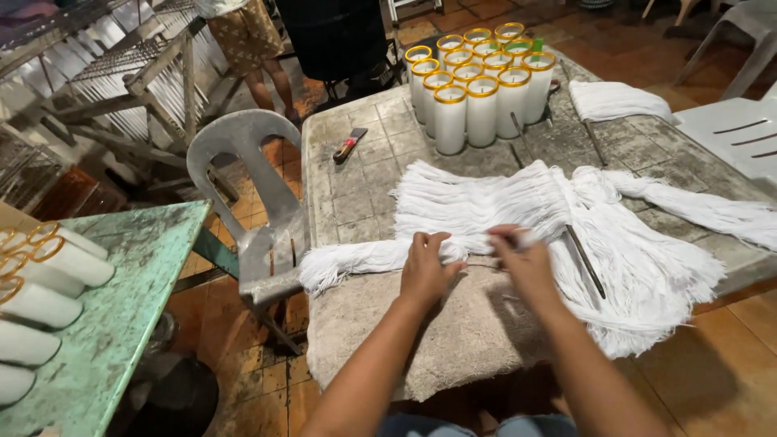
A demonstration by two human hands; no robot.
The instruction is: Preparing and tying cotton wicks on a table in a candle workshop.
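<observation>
Here, left hand (426, 271) and right hand (522, 260), grip pinched on stringy white wicks (486, 212) (soft, fringed), beige towel (437, 332) beneath.

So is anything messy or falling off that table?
Yes. The white wick strings spill over the table's front and right edges. Some candles on the green table lie tipped on their sides, while the far ones stand upright.
</observation>
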